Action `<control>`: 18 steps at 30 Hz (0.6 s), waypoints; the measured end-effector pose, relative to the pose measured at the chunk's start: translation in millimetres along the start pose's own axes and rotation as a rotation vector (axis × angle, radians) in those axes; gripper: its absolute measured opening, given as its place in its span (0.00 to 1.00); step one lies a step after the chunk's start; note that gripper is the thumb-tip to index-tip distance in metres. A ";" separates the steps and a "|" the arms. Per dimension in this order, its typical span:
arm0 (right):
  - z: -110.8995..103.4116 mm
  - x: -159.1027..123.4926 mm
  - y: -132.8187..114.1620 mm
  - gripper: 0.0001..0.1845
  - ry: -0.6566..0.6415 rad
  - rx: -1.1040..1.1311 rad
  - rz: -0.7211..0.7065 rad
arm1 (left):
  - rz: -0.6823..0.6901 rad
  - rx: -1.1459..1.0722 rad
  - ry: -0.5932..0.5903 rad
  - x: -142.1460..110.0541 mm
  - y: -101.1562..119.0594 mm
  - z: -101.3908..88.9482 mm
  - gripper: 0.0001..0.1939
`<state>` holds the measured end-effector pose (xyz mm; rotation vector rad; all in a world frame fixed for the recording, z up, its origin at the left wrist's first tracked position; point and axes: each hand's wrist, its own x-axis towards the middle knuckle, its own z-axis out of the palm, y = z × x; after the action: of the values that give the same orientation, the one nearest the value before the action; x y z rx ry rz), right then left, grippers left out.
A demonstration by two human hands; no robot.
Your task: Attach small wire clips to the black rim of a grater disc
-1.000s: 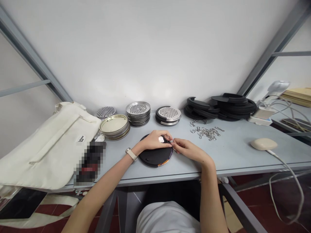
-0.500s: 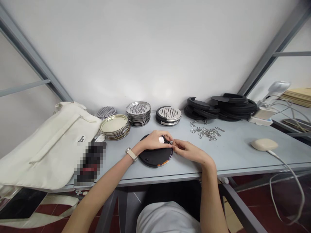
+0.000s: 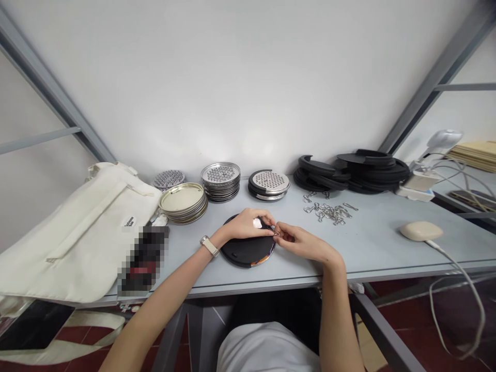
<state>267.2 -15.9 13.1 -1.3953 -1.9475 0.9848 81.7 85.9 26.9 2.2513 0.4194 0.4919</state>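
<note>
A black round disc [image 3: 246,250] lies flat on the grey table [image 3: 372,243] in front of me. My left hand [image 3: 246,225] rests on its far edge with the fingers curled down, holding it. My right hand [image 3: 300,241] is at the disc's right edge, fingers pinched on a small metal clip [image 3: 276,233]. The two hands touch at the fingertips. A watch [image 3: 209,246] is on my left wrist.
Behind the disc stand stacks of perforated metal discs [image 3: 220,180], gold-rimmed lids [image 3: 183,202] and an assembled piece [image 3: 268,184]. Black rings [image 3: 351,171] are piled at the back right, loose metal clips [image 3: 329,211] before them. A cream bag [image 3: 73,232] lies left, a mouse [image 3: 420,230] right.
The right hand's fingers have shifted slightly at the disc's edge and the small clip now shows between them. The left hand and disc stay put.
</note>
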 end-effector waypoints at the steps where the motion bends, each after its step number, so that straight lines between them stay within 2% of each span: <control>1: -0.1 0.0 -0.6 0.14 -0.002 -0.005 0.006 | 0.004 -0.001 0.001 -0.1 0.0 0.0 0.12; 11: 0.7 0.6 -4.8 0.15 0.024 -0.020 0.037 | 0.011 0.011 -0.009 0.6 0.1 -0.3 0.12; 18: 0.7 0.9 -2.0 0.13 0.035 -0.024 0.042 | 0.008 0.016 -0.007 0.5 -0.1 0.0 0.12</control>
<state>265.3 -15.7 14.4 -1.4620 -1.9175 0.9529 82.1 86.1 26.9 2.2702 0.4122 0.4867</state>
